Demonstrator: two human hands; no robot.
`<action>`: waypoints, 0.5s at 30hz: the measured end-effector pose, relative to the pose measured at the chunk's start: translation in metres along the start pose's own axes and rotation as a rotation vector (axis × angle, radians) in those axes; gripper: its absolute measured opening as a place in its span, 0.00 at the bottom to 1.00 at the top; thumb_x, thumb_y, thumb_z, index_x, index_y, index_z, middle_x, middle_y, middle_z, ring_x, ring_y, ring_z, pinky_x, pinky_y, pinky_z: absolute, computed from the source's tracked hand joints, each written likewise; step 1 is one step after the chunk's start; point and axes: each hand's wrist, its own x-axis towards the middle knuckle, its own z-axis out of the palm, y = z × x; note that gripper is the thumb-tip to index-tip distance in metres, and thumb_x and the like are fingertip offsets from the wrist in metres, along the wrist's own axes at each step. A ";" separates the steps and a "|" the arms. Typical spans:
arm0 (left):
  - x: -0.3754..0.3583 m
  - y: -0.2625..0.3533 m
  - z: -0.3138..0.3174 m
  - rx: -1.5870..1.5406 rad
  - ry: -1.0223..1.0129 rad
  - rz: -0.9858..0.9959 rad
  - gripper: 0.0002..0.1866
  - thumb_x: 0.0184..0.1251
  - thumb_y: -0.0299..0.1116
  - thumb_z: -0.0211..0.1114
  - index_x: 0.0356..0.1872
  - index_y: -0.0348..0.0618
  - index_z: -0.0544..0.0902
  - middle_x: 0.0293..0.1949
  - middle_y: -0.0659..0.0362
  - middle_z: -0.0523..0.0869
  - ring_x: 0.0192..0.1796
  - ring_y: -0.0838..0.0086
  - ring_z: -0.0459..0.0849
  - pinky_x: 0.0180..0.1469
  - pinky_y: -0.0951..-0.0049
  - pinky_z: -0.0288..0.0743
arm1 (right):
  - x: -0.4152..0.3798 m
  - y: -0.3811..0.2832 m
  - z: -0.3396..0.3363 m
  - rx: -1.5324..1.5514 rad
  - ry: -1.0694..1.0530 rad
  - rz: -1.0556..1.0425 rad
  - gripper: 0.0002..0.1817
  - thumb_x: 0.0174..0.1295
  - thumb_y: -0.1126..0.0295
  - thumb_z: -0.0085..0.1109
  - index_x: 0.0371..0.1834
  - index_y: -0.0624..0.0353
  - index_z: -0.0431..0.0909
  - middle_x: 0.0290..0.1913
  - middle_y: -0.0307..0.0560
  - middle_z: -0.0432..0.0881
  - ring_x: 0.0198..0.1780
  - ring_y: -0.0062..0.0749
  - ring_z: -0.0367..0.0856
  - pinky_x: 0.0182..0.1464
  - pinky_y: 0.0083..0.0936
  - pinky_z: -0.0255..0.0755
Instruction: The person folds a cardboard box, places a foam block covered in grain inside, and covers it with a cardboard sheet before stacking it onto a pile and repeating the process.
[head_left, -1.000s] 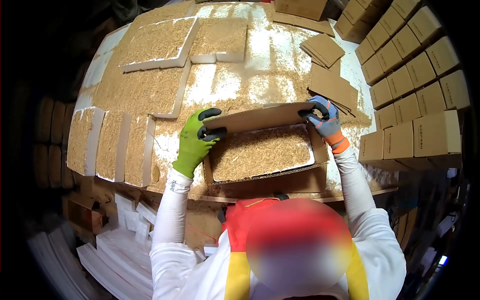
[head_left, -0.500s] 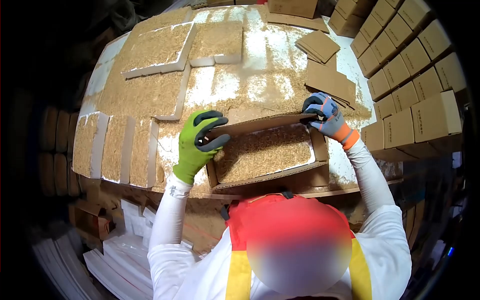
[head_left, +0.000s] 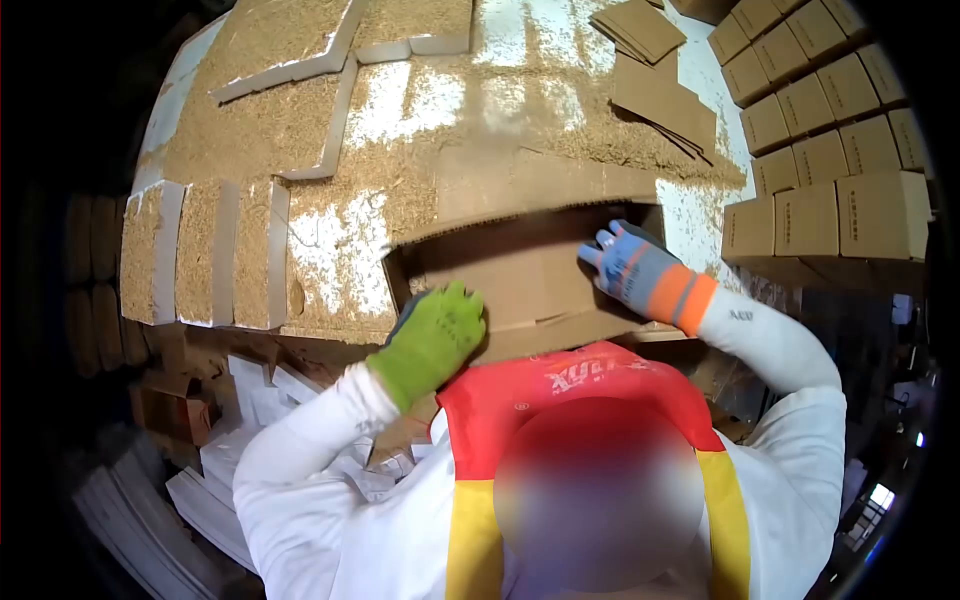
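An open cardboard box (head_left: 415,238) stands at the near edge of the table. A flat brown cardboard sheet (head_left: 520,285) lies inside it, hiding the straw-coloured fill. My left hand (head_left: 432,335), in a green glove with dark palm, rests at the box's near left, its fingertips over the sheet. My right hand (head_left: 635,275), in a blue-grey and orange glove, reaches into the right end. Its fingers are apart on the sheet, and neither hand grips anything that I can see.
White-sided slabs with straw-coloured tops (head_left: 255,250) line the table's left; larger ones (head_left: 290,45) lie behind. Loose cardboard sheets (head_left: 665,100) lie at the back right beside stacked cartons (head_left: 800,220). White strips (head_left: 215,500) are piled below on the left.
The cardboard sheet, held tilted between both hands over the fill, now lies down inside the box. Both hands have moved down, the left towards my body. The view has shifted.
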 end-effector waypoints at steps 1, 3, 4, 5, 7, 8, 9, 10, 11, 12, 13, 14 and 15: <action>0.003 -0.003 -0.001 -0.010 -0.013 -0.040 0.07 0.65 0.36 0.59 0.34 0.45 0.81 0.38 0.56 0.80 0.45 0.64 0.80 0.42 0.64 0.78 | 0.004 0.004 -0.002 0.010 -0.018 -0.022 0.07 0.57 0.67 0.55 0.30 0.48 0.84 0.40 0.40 0.77 0.43 0.34 0.78 0.49 0.32 0.68; 0.017 -0.018 -0.004 -0.020 -0.017 -0.125 0.08 0.65 0.36 0.59 0.35 0.44 0.80 0.39 0.56 0.80 0.46 0.63 0.80 0.44 0.62 0.77 | 0.010 0.020 -0.021 0.080 -0.103 -0.055 0.10 0.56 0.60 0.59 0.36 0.51 0.83 0.42 0.42 0.78 0.45 0.37 0.79 0.48 0.33 0.70; 0.018 -0.022 -0.006 -0.041 -0.101 -0.099 0.09 0.63 0.35 0.62 0.40 0.43 0.81 0.42 0.56 0.81 0.48 0.60 0.80 0.50 0.60 0.76 | 0.013 0.021 -0.029 0.125 -0.147 -0.078 0.14 0.56 0.57 0.61 0.39 0.52 0.82 0.43 0.44 0.79 0.47 0.38 0.80 0.48 0.34 0.71; 0.014 -0.026 -0.013 -0.110 -0.096 -0.043 0.10 0.62 0.33 0.63 0.43 0.43 0.82 0.44 0.55 0.81 0.50 0.59 0.80 0.52 0.60 0.76 | 0.022 0.016 -0.028 0.220 -0.003 -0.040 0.19 0.54 0.53 0.63 0.42 0.53 0.81 0.44 0.45 0.79 0.47 0.40 0.81 0.48 0.35 0.72; -0.002 -0.037 -0.036 -0.245 -0.086 0.057 0.15 0.60 0.31 0.64 0.48 0.44 0.82 0.48 0.54 0.82 0.53 0.58 0.80 0.57 0.60 0.74 | 0.046 0.002 -0.020 0.406 0.295 0.020 0.29 0.51 0.45 0.68 0.48 0.55 0.79 0.46 0.47 0.79 0.49 0.43 0.81 0.48 0.36 0.74; -0.015 -0.043 -0.040 -0.308 0.218 0.067 0.21 0.56 0.29 0.67 0.54 0.44 0.82 0.53 0.53 0.83 0.57 0.56 0.79 0.62 0.58 0.72 | 0.056 -0.003 -0.024 0.423 0.179 0.100 0.38 0.46 0.40 0.71 0.53 0.57 0.75 0.48 0.50 0.79 0.50 0.46 0.81 0.49 0.37 0.75; -0.026 -0.043 -0.067 -0.392 0.290 -0.062 0.20 0.58 0.27 0.67 0.54 0.41 0.82 0.54 0.53 0.83 0.60 0.61 0.79 0.63 0.61 0.71 | 0.058 0.000 -0.039 0.492 0.118 0.194 0.38 0.46 0.41 0.72 0.53 0.57 0.74 0.49 0.51 0.78 0.50 0.47 0.81 0.48 0.39 0.75; -0.043 -0.050 -0.057 -0.608 0.476 -0.287 0.19 0.58 0.26 0.67 0.53 0.41 0.82 0.53 0.54 0.83 0.58 0.64 0.79 0.61 0.65 0.73 | 0.063 0.004 -0.038 0.549 0.072 0.241 0.38 0.45 0.42 0.72 0.53 0.57 0.74 0.49 0.51 0.78 0.51 0.48 0.81 0.48 0.39 0.75; -0.060 -0.061 -0.036 -0.820 0.667 -0.514 0.18 0.58 0.25 0.68 0.52 0.41 0.83 0.51 0.56 0.84 0.57 0.67 0.80 0.59 0.69 0.74 | 0.064 0.010 -0.037 0.602 0.023 0.288 0.39 0.45 0.42 0.73 0.53 0.57 0.73 0.50 0.52 0.77 0.51 0.49 0.81 0.49 0.40 0.75; -0.068 -0.074 -0.012 -1.295 0.762 -0.760 0.21 0.63 0.23 0.66 0.59 0.41 0.79 0.54 0.56 0.84 0.57 0.70 0.79 0.57 0.71 0.75 | 0.068 0.011 -0.032 0.601 0.046 0.251 0.39 0.43 0.42 0.74 0.53 0.57 0.73 0.50 0.52 0.77 0.51 0.50 0.81 0.49 0.42 0.76; -0.058 -0.083 0.009 -1.350 0.929 -0.680 0.32 0.61 0.28 0.70 0.67 0.41 0.71 0.55 0.53 0.84 0.55 0.71 0.81 0.56 0.71 0.76 | 0.070 0.011 -0.031 0.614 0.033 0.252 0.40 0.42 0.42 0.74 0.53 0.57 0.73 0.50 0.52 0.78 0.51 0.50 0.81 0.49 0.42 0.76; -0.051 -0.094 0.054 -1.447 0.817 -0.700 0.35 0.59 0.31 0.73 0.68 0.42 0.69 0.49 0.55 0.85 0.47 0.73 0.82 0.50 0.74 0.77 | 0.073 0.011 -0.031 0.622 0.018 0.250 0.41 0.42 0.42 0.74 0.53 0.57 0.73 0.50 0.53 0.78 0.51 0.50 0.81 0.49 0.42 0.76; -0.044 -0.104 0.084 -1.542 0.709 -0.715 0.39 0.57 0.34 0.76 0.68 0.42 0.66 0.43 0.56 0.86 0.39 0.76 0.84 0.44 0.76 0.79 | 0.076 0.014 -0.032 0.621 0.003 0.249 0.41 0.41 0.41 0.75 0.54 0.57 0.73 0.50 0.53 0.78 0.51 0.50 0.81 0.49 0.42 0.76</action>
